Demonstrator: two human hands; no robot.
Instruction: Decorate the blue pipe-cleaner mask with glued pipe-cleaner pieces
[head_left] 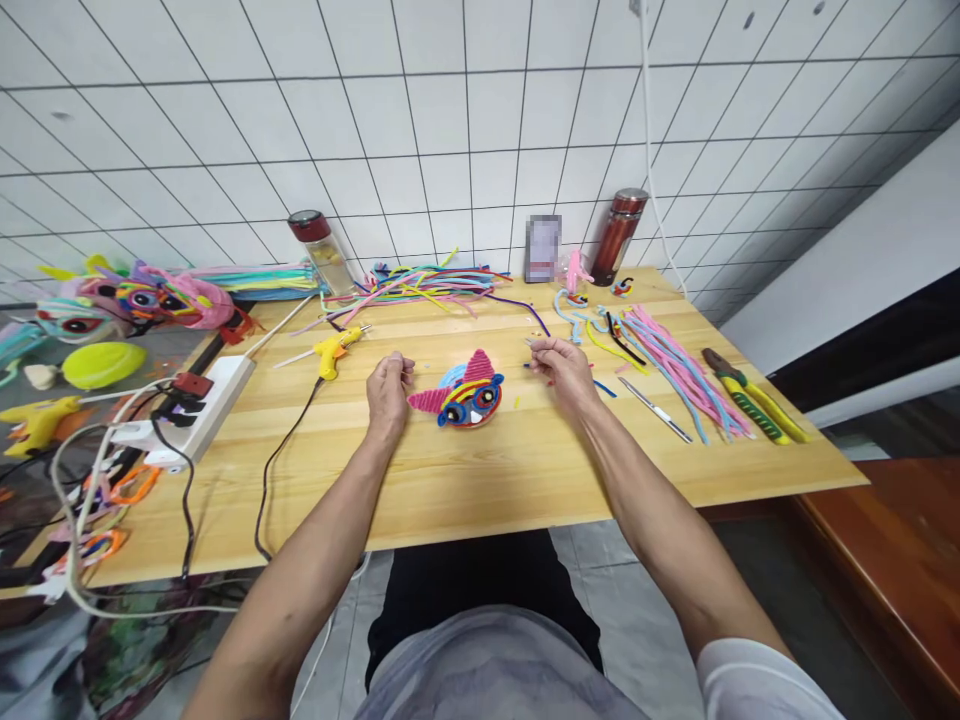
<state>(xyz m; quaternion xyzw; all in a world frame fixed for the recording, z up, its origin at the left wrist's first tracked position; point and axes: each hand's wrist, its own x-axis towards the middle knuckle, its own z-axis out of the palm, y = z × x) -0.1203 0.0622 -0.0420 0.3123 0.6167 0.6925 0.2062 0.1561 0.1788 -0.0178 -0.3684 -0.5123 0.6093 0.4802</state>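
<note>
A colourful pipe-cleaner animal face (474,400) with pink pointed ears and blue-rimmed eyes lies in the middle of the table. Just left of it, my left hand (388,392) rests on the wood with its fingers curled in, close beside the tip of the left ear; nothing shows in it. To the right of the face, my right hand (564,368) is pinched, with a tiny thing at its fingertips too small to name. Short pipe-cleaner bits lie around that hand. Tweezers (656,410) are on the table farther right.
Pliers (750,400) and loose pipe cleaners (675,365) lie at right. A yellow glue gun (330,355) with a trailing cord and a white power strip (214,410) are at left. Along the wall stand a glass bottle (322,250), a phone (542,250) and a red flask (619,240).
</note>
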